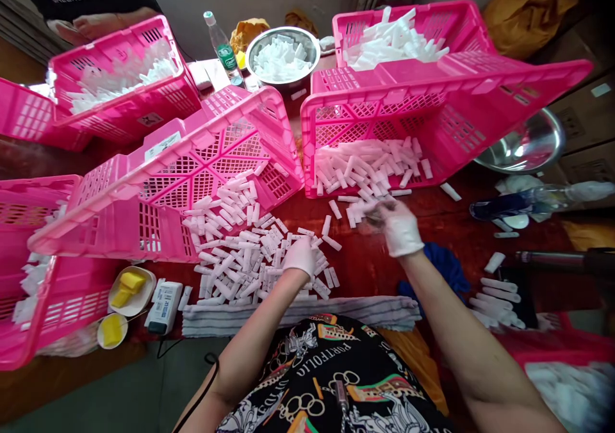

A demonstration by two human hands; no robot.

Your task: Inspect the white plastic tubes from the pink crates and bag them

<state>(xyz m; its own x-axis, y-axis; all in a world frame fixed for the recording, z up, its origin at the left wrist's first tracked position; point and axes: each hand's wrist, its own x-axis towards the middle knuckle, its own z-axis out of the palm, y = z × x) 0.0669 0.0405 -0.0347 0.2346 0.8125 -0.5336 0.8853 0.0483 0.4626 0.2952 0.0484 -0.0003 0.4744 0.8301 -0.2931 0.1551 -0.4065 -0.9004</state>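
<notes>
My left hand (300,257), in a white glove, reaches into a loose pile of small white plastic tubes (245,260) with small dark marks. Its fingers are hidden among the tubes. My right hand (402,228), gloved in white, is at the near edge of a second heap of white tubes (365,167). The fingertips look dark, bent and blurred against the tubes, and what is between them cannot be made out. This heap spills from a tipped pink basket (442,135); the left pile spills from another tipped pink basket (158,228).
Behind stand a steel bowl (314,55) of white pieces, a water bottle (223,52) and upright pink baskets (129,109). At left are yellow sponges (129,282) and a small white device (164,308). A striped towel (384,314) lines the front edge; a blue cloth (449,266) lies right.
</notes>
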